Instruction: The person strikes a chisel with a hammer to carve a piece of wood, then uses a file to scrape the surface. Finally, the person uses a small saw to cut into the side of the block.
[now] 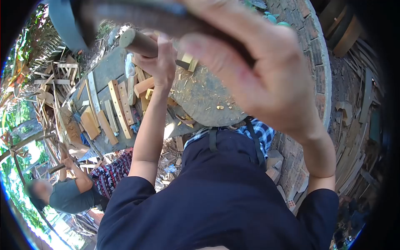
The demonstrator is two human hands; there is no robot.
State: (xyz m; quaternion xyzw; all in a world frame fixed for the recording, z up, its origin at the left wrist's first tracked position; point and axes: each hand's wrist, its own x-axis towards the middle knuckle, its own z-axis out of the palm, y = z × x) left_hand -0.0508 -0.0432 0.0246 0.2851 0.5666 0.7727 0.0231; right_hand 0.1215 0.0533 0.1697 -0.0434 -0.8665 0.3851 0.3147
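Note:
My right hand (271,71) is raised close to the camera, fingers wrapped around the dark handle of a hammer (133,18). Its blurred blue-grey head (64,23) reaches the upper left of the view. Below it, my left hand (160,60) grips a chisel by its thick round wooden handle (141,43), the butt end facing the hammer side. The dark chisel blade (182,64) points right and meets a small pale wood block (192,62) on the grey work surface (208,98). Wood chips lie scattered around the block.
Several wood strips, some with drilled holes (118,104), lie left of my left forearm. A brick wall edge (318,62) runs along the right, with stacked planks (354,133) beyond. At lower left another person (71,191) holds a tool. Scrap wood (62,79) is piled behind.

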